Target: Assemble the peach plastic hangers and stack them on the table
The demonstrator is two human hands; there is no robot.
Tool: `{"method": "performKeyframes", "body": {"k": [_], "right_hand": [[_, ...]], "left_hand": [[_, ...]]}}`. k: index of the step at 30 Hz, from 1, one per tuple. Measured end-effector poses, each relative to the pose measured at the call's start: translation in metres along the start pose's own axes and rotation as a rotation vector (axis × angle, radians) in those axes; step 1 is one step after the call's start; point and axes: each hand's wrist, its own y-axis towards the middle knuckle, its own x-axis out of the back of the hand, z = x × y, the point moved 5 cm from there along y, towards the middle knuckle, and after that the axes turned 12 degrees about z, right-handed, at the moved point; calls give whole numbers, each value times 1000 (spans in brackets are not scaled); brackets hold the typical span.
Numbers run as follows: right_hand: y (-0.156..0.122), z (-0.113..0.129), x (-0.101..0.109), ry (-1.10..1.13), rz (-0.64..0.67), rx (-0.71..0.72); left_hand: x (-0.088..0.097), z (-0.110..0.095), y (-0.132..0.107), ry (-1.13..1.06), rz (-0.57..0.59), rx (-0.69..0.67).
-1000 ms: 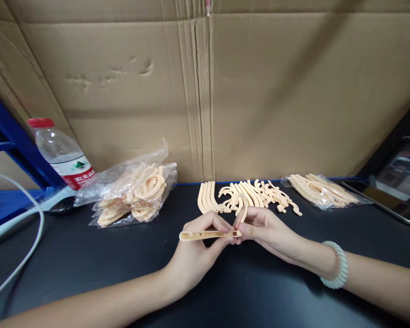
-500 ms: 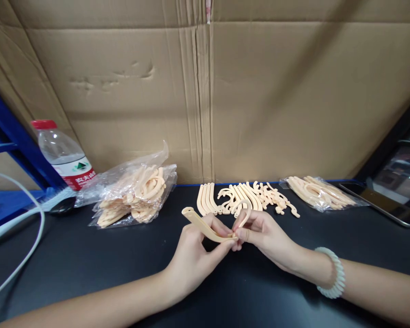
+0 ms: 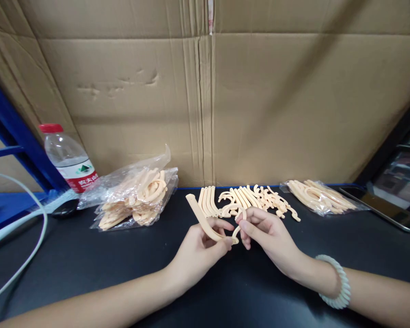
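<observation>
My left hand (image 3: 200,248) pinches a long curved peach plastic strip (image 3: 201,219) that rises up and to the left from my fingers. My right hand (image 3: 264,232) pinches a small peach hook piece (image 3: 241,217) whose lower end meets the strip's near end between the two hands. Both hands hover just above the black table (image 3: 89,269). Right behind them lie a row of like strips (image 3: 207,200) and a loose heap of hook pieces (image 3: 259,198).
An open clear bag of peach parts (image 3: 140,193) lies at the left, a second bag (image 3: 319,196) at the right. A water bottle (image 3: 70,159), a white cable (image 3: 23,218) and blue shelving stand far left. A phone (image 3: 386,207) lies far right. A cardboard wall closes the back.
The strip in my left hand has swung from lying level to pointing up and left. My right hand has turned the hook piece, and its fingers have opened out a little.
</observation>
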Motion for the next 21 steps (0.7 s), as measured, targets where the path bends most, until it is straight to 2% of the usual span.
{"method": "performKeyframes", "body": {"k": [4,6,8,10,14,21], "right_hand": [[1,3,6,-58,21,49],[2,12,16,-302,-13,169],[4,22,23,-643,-29,320],[6,25,24,-927,35,419],[13,11,25,-1189,194,369],[16,4,23,-1262,241,336]], "left_hand": [[1,0,0,42,-17,12],[3,0,0,15,-42,21],[5,1,0,-22,-66,28],[7,1,-1,-49,-89,28],[8,1,-1,-81,-113,30],[8,2,-1,-74,-105,47]]}}
